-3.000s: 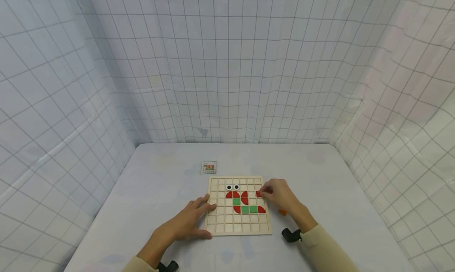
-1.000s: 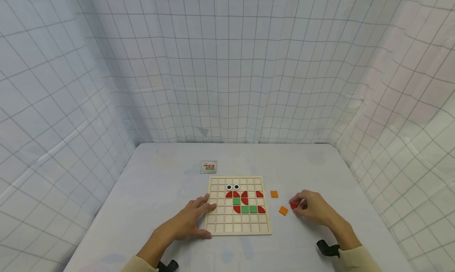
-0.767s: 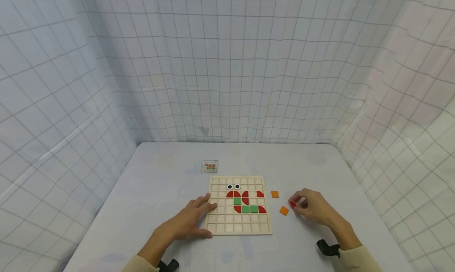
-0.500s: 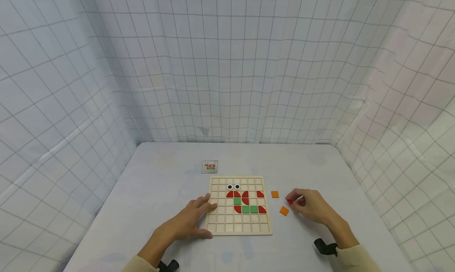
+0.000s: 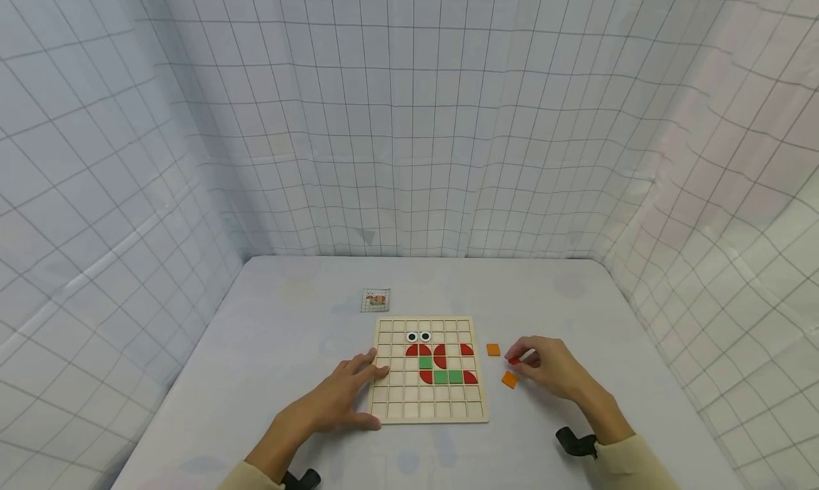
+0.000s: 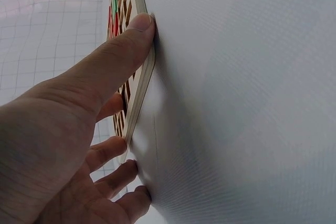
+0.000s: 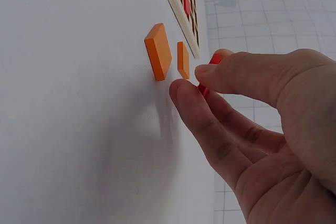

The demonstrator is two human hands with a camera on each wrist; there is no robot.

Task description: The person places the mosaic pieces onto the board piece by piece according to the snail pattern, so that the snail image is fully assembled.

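Observation:
A wooden grid board (image 5: 411, 410) lies on the table with several red quarter-round tiles (image 5: 470, 377), green square tiles (image 5: 441, 377) and two eye tiles (image 5: 425, 337) in its cells. My left hand (image 5: 333, 402) rests at the board's left side, fingers spread; in the left wrist view its thumb (image 6: 118, 51) presses on the board's near edge. To the right of the board my right hand (image 5: 553, 368) pinches a red tile (image 7: 214, 59) between thumb and fingers, raised over the table. Fingers cover much of that tile. Two orange square tiles (image 5: 493, 350) lie between this hand and the board.
Beyond the board lies a small card (image 5: 375, 300) with a printed coloured picture on a grid. White curtains (image 5: 409, 156) with grid lines enclose the table on the back and both sides. Each wrist wears a black camera mount (image 5: 576, 442).
My right hand has left a red tile at the board's right side, gone right to the table, picked up another red tile and moved back leftward with it. The left hand stays put.

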